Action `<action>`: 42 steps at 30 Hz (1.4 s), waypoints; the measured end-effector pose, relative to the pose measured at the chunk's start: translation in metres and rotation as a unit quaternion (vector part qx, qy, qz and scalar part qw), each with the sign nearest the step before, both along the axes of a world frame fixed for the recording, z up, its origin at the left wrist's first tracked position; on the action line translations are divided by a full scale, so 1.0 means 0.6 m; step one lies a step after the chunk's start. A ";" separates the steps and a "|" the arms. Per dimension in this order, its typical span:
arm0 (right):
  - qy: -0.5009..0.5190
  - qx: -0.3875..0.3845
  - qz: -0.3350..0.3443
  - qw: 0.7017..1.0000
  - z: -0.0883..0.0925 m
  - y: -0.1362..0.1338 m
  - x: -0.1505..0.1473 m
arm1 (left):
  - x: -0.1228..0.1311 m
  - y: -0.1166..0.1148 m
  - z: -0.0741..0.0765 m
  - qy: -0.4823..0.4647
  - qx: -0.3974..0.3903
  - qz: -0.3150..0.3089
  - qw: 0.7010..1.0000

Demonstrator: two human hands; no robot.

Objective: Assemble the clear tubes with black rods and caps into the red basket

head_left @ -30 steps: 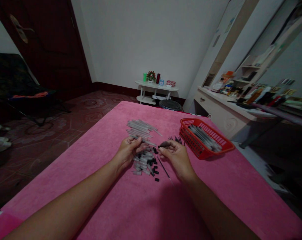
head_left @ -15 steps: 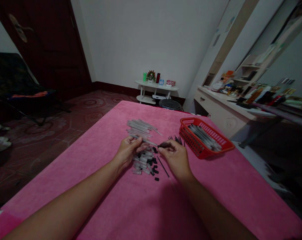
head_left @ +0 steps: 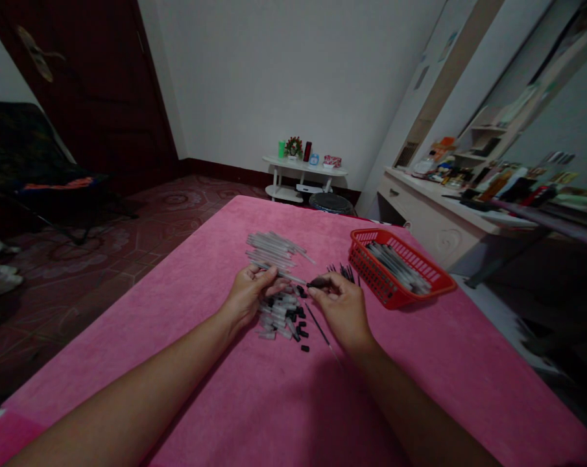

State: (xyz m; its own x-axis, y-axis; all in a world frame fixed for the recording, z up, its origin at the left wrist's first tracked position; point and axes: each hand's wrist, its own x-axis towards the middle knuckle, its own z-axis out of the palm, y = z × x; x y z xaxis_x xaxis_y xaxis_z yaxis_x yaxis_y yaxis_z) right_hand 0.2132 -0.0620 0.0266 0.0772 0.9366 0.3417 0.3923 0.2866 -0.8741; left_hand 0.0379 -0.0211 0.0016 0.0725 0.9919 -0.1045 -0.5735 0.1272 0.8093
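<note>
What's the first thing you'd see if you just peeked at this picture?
The bright pink table cover fills the middle, with a red basket of thin tubes on its right side. At the centre, the left hand pinches a clear tube and the right hand pinches a small dark piece. Beneath them lies a heap of little clear and black bits.

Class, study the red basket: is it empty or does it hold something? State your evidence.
Not empty: the red basket holds a bundle of slim pen-like sticks lying along its length.
</note>
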 end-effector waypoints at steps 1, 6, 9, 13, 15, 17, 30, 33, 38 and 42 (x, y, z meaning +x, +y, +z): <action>0.001 0.003 0.000 1.000 -0.001 0.000 0.000 | 0.000 0.000 0.000 0.001 0.000 0.001 1.000; 0.011 0.006 0.000 1.000 -0.005 0.001 -0.001 | 0.002 -0.004 -0.001 0.009 0.004 -0.012 1.000; 0.025 -0.002 -0.001 1.000 -0.009 0.001 -0.003 | 0.002 -0.006 0.000 0.002 0.012 -0.010 1.000; 0.081 -0.044 0.006 0.996 -0.011 0.001 -0.004 | 0.001 -0.005 0.000 -0.006 0.022 -0.002 1.000; 0.127 -0.076 0.013 0.989 -0.010 0.001 -0.004 | 0.001 -0.005 -0.001 -0.006 0.032 -0.009 0.999; 0.161 -0.102 0.016 0.982 -0.007 0.002 -0.004 | 0.001 -0.005 -0.002 -0.005 0.041 -0.017 0.999; -0.052 0.074 -0.018 0.996 -0.015 -0.002 0.000 | 0.001 -0.001 -0.007 0.023 0.007 -0.043 0.999; -0.101 0.122 -0.014 0.987 -0.012 -0.002 0.004 | 0.001 -0.002 -0.005 0.026 0.009 -0.055 0.998; -0.130 0.186 0.000 0.974 -0.007 -0.003 0.008 | 0.004 -0.004 -0.003 0.022 -0.001 -0.059 0.998; -0.115 0.166 -0.004 0.979 -0.006 -0.004 0.006 | 0.004 -0.005 0.000 0.014 -0.001 -0.054 0.998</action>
